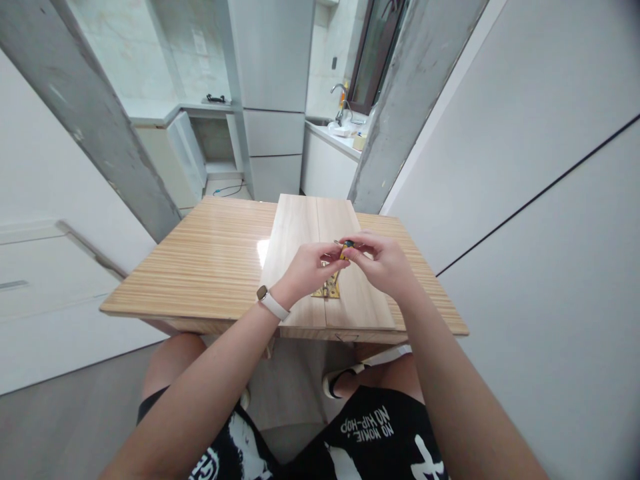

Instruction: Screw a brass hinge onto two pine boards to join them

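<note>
My right hand (379,259) pinches a small yellow-and-black tool (345,249) between thumb and fingers; its exact kind does not show. The fingers of my left hand (313,268) are closed right beside the tool's left side, and whatever lies in them is mostly hidden. Both hands are raised over two pale wooden boards (299,227) lying edge to edge. A brass-coloured hinge (327,287) rests across the seam between these boards, partly covered by my left hand.
Under the boards is a striped wooden table (200,267) with its front edge close to my knees. White panels (525,200) stand at the right. Beyond the table are a fridge (273,67), an open cabinet (214,141) and a sink tap (340,100).
</note>
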A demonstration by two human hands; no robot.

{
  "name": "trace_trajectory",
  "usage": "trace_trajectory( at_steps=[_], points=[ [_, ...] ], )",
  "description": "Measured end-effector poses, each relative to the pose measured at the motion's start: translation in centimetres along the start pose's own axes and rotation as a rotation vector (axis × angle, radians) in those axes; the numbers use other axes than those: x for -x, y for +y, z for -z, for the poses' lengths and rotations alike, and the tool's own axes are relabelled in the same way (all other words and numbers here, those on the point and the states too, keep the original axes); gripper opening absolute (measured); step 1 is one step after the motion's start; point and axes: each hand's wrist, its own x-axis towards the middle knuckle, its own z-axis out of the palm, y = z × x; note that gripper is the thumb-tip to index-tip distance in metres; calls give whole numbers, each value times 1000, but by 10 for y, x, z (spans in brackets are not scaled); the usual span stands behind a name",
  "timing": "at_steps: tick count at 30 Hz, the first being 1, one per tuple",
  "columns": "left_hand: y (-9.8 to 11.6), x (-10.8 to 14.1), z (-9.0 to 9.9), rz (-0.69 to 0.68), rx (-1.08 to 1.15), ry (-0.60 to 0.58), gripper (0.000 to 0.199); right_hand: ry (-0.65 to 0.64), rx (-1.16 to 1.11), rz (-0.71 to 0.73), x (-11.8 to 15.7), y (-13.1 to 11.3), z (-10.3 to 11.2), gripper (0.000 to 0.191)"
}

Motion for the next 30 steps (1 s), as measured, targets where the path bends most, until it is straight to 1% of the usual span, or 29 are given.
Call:
trace_trajectory(
  at_steps=[3,7,11,15,17,19,21,24,27,30],
  points=[
    [-1,0,1,-4,13,-6,19,55,48,37,0,-5,-4,15],
    [-3,-2,4,-8,31,-25,20,107,104,30,1,-12,-10,13],
    [-7,-5,9,-26,66,-65,16,172,143,24,5,-16,-17,11],
    [-8,-7,10,-31,92,-97,16,233,170,20,8,-18,-24,13],
    [-5,-4,8,-6,78,-61,18,253,182,11,9,-18,-26,13],
    [-1,2,2,30,29,21,20,256,183,-3,9,-18,-27,13],
    [4,7,-6,52,-58,128,21,249,179,-8,9,-17,-27,13],
    [10,13,-16,82,-214,229,15,248,183,-2,7,-16,-27,14],
    [13,13,-21,96,-294,259,14,259,193,-2,6,-16,-27,13],
    [13,10,-19,64,-312,226,14,270,187,-2,6,-15,-28,13]
  ],
)
